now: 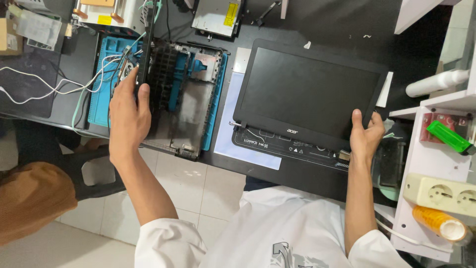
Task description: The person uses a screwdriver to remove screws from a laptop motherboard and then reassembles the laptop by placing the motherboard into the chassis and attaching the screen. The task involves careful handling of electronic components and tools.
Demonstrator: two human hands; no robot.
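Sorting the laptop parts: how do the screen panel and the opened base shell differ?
The screen panel is a smooth, closed black slab; the base shell is open, showing ribs. The panel lies on a white sheet, the right hand gripping it; the shell lies on a blue mat by the left hand.

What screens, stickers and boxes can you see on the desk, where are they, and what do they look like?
Laptop screen panel: middle right, dark and switched off, black frame, right hand gripping its lower right corner.
Yellow sticker: top centre, on a flat grey metal drive.
Yellow label: top left, small rectangle on a white machine.
Cardboard box: far left edge, brown, only partly in view.
Left hand holds the black laptop base, no labels visible.
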